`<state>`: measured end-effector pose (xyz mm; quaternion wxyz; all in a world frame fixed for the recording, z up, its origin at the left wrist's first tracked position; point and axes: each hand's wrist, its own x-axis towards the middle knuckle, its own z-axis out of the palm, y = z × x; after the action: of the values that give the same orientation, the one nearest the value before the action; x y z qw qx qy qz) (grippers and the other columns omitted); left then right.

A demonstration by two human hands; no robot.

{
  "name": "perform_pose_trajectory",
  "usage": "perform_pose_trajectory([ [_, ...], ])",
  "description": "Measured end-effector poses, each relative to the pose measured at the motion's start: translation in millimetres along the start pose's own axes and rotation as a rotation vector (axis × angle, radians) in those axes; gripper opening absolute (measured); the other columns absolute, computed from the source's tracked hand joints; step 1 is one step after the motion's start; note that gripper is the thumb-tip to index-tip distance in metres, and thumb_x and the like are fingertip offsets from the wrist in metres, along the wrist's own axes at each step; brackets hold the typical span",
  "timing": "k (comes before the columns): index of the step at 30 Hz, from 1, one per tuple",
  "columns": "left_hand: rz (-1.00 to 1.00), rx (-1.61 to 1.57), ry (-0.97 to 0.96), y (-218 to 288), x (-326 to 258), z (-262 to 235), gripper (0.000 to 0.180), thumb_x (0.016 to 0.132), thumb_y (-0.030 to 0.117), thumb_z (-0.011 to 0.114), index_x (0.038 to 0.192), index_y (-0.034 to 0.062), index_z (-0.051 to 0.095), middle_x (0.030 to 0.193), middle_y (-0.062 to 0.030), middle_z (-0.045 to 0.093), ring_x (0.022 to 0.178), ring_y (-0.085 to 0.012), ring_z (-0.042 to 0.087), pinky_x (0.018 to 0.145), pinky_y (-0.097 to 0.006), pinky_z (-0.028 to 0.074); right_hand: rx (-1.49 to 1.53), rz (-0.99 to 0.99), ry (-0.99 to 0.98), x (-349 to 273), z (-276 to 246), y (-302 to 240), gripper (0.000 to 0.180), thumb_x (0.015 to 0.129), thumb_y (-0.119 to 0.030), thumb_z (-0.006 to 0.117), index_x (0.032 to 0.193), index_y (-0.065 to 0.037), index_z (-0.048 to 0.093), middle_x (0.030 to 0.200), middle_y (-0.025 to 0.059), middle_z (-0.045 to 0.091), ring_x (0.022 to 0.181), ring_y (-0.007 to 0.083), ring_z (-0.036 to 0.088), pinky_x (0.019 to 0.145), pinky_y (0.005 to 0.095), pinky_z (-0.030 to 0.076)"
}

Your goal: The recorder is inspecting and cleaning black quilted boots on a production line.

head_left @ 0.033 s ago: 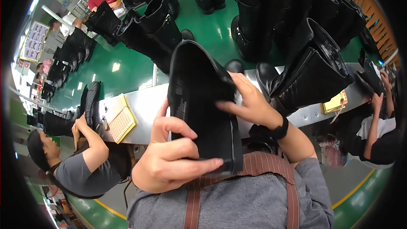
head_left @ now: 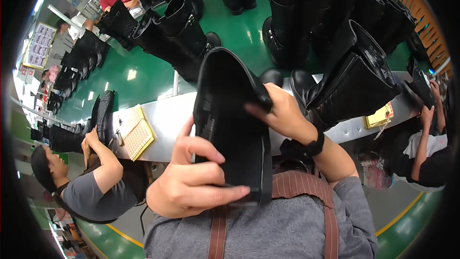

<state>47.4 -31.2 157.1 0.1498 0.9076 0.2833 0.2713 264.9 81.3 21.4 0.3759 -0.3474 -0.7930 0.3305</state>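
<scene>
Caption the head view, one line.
Both hands, left hand and right hand, hold a black boot sole-up beside a green conveyor.

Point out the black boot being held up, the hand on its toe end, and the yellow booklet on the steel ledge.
black boot [head_left: 235, 129], head view: middle of its upturned sole.
right hand [head_left: 282, 112], head view: back of the hand.
yellow booklet [head_left: 138, 136], head view: centre of its open page.

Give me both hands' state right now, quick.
Left hand: closed around the lower end of the black boot, thumb across it.
Right hand: holding the same boot near its upper end, fingers curled over the edge.
</scene>
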Motion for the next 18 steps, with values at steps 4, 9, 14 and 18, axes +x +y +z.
perform_pose_trajectory([
  [4, 0.119, -0.064, -0.041, -13.0, -18.4, -9.4, 0.035, 0.051, 0.028, 0.069, 0.083, 0.0219, 0.082, 0.073, 0.0095, 0.057, 0.097, -0.0202, 0.049, 0.105, -0.048, 0.029, 0.122, 0.066, 0.033, 7.2, 0.3, 0.0, 0.025, 0.086, -0.006, 0.065, 0.111, -0.004, 0.069, 0.096, 0.0193, 0.069, 0.091, 0.0383, 0.065, 0.078, 0.0397, 0.052],
  [9, 0.131, -0.106, -0.056, -11.8, -18.0, -18.8, 0.030, 0.057, 0.016, 0.068, 0.084, 0.0102, 0.080, 0.073, 0.0024, 0.054, 0.093, -0.0239, 0.057, 0.107, -0.061, 0.036, 0.139, -0.076, 0.111, 1.1, 2.5, 9.1, 0.018, 0.088, -0.004, 0.062, 0.104, 0.002, 0.065, 0.091, 0.0204, 0.064, 0.083, 0.0373, 0.062, 0.073, 0.0386, 0.049],
  [14, -0.128, 0.378, 0.672, -18.6, 7.9, 14.7, 0.052, 0.064, -0.014, 0.077, 0.114, -0.0031, 0.068, 0.107, -0.0156, 0.060, 0.099, -0.0306, 0.064, 0.082, -0.038, 0.056, 0.462, 0.143, 0.222, 0.1, 23.3, 10.1, 0.027, 0.089, -0.001, 0.062, 0.116, 0.003, 0.062, 0.099, 0.0209, 0.065, 0.093, 0.0369, 0.062, 0.083, 0.0378, 0.049],
  [18, -0.323, -0.046, 1.117, -74.0, 12.5, 88.0, 0.113, 0.072, -0.005, 0.078, 0.157, 0.0064, 0.005, 0.154, -0.0244, 0.016, 0.135, -0.0379, 0.038, 0.106, -0.045, 0.043, 0.227, 0.227, 0.160, -7.6, 22.2, 16.3, 0.034, 0.089, -0.015, 0.069, 0.117, 0.002, 0.061, 0.097, 0.0170, 0.066, 0.097, 0.0292, 0.063, 0.085, 0.0350, 0.049],
])
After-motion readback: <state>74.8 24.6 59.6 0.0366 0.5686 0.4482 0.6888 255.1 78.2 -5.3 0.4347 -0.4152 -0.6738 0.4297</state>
